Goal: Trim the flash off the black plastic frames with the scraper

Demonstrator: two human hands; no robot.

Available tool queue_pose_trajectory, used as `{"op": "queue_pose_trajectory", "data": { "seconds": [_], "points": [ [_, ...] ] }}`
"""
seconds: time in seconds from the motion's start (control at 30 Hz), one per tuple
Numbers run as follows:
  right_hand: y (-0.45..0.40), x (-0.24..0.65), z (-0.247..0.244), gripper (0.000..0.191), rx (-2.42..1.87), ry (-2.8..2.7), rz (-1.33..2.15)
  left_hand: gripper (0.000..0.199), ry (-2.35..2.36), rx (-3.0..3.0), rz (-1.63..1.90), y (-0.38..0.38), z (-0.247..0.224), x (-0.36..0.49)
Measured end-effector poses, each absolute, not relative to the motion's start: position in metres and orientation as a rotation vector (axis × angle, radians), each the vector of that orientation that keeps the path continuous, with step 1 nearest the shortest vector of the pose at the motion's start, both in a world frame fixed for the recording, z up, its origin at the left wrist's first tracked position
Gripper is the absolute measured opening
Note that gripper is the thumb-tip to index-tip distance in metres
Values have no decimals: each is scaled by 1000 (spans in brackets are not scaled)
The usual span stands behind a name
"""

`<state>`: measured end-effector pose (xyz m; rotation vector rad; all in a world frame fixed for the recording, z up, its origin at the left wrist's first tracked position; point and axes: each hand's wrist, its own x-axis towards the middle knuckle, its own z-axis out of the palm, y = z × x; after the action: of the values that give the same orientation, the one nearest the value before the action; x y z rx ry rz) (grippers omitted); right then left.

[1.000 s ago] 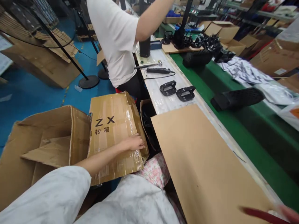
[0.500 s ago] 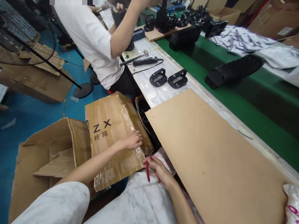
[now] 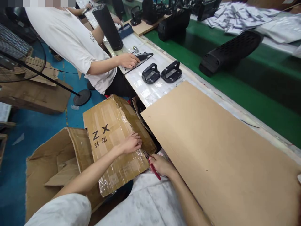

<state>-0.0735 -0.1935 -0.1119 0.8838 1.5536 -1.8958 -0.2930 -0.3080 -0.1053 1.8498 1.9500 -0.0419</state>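
1. Head view, looking down at a person's two bare hands over a taped cardboard box flap (image 3: 115, 138) printed "ZX", beside a long bench (image 3: 152, 89).
2. The left hand (image 3: 131, 142) lies flat on the flap near its right edge; its fingers (image 3: 137, 138) are spread and pressed on the shiny tape, gripping nothing.
3. The right hand (image 3: 161, 164) sits just below and to the right of the left fingers, at the flap's lower corner. Its fingers are curled around a thin red tool (image 3: 154, 169), which sticks out toward the flap; what kind of tool it is cannot be told.
4. Right of both hands, a large brown cardboard sheet (image 3: 211, 150) lies across the bench, its near edge just beside the right hand.
5. Left of the left hand's forearm, an open cardboard box (image 3: 54, 160) stands on the blue floor (image 3: 35, 131).
6. Beyond the fingers, farther up the bench, two black plastic handle parts (image 3: 161, 72) sit side by side.
7. Farther still, a co-worker in a white shirt (image 3: 70, 37) rests a hand (image 3: 128, 60) on the bench by a black corded tool (image 3: 143, 56).
8. Right of the bench, a long black perforated casing (image 3: 230, 51) lies on a green belt (image 3: 258, 91).
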Motion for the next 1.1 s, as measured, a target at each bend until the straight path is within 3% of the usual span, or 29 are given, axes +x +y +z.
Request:
{"op": "queue_pose_trajectory", "data": {
  "seconds": [0.5, 0.93, 1.1],
  "points": [
    [-191, -71, -93, 34, 689, 2296, -1414, 35, 2014, 1855, 84, -301, -117, -311],
    [-197, -128, -82, 29, 541, 2346, -1180, 54, 2173, 1692, 346, -302, -126, -299],
    [-186, -90, -68, 39, 626, 2298, -1260, 53, 2148, 1688, 384, -308, -113, -300]
  ]
}}
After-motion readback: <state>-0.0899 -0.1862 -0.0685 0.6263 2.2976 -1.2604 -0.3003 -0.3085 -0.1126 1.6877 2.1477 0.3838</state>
